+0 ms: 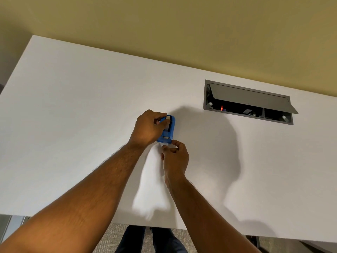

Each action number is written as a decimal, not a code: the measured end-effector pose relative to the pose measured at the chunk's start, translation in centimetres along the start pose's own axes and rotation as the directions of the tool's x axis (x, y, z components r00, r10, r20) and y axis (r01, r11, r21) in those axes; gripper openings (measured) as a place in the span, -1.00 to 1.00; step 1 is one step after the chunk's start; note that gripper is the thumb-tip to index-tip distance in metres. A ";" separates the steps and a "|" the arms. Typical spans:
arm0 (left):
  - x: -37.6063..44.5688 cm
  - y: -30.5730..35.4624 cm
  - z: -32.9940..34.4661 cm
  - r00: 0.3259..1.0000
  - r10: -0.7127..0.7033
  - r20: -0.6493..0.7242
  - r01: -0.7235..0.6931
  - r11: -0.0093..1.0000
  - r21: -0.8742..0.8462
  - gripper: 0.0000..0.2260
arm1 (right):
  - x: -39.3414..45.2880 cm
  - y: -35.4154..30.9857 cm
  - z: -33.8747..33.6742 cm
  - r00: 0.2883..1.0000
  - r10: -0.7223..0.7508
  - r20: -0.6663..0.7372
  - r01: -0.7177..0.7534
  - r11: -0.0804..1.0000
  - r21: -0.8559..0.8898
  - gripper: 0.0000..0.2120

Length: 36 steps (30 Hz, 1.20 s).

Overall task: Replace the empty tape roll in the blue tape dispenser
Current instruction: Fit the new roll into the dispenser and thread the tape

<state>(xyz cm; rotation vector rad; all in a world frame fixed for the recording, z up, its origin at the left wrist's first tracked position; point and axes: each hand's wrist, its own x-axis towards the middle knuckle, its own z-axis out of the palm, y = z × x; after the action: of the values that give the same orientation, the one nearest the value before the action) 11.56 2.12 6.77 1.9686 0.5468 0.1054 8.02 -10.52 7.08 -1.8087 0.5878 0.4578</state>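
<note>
The blue tape dispenser [168, 132] stands on the white table [73, 115] near its middle. My left hand [148, 129] grips the dispenser from the left side, thumb and fingers over its top, where a white tape roll [168, 118] shows. My right hand [175, 158] is just below the dispenser's front cutter end, fingertips pinched on a pale strip of tape [166, 144] coming out of it. The rest of the roll is hidden inside the dispenser and behind my left fingers.
A grey recessed cable box [249, 103] with its lid propped open sits in the table at the right rear. A yellow wall [164, 24] runs behind the table. The table's near edge is below my forearms, with carpet and legs under it.
</note>
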 end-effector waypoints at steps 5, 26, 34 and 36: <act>0.1 -0.2 0.1 1.000 0.005 -0.003 -0.005 1.000 0.018 -0.75 | 0.5 0.5 0.5 0.994 -0.104 -0.027 0.103 0.994 -0.042 -0.81; 0.2 -0.5 0.3 1.000 -0.006 -0.005 0.006 1.000 -0.004 -0.73 | 2.8 1.8 -0.3 0.942 -0.325 0.083 0.335 0.906 -0.257 -0.85; 0.4 -0.3 0.1 1.000 -0.003 -0.007 0.003 1.000 0.023 -0.74 | 4.2 1.4 -1.2 0.882 -0.426 0.200 0.465 0.724 -0.510 -0.81; 0.5 -0.3 0.1 1.000 -0.016 -0.004 0.016 1.000 0.027 -0.74 | 4.4 1.5 -1.1 0.879 -0.432 0.203 0.470 0.712 -0.522 -0.79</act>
<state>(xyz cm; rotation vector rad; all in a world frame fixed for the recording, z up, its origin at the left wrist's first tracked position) 11.95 2.35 6.37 1.9904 0.5688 0.0922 10.67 -12.63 3.71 -2.3995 -0.0817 0.3655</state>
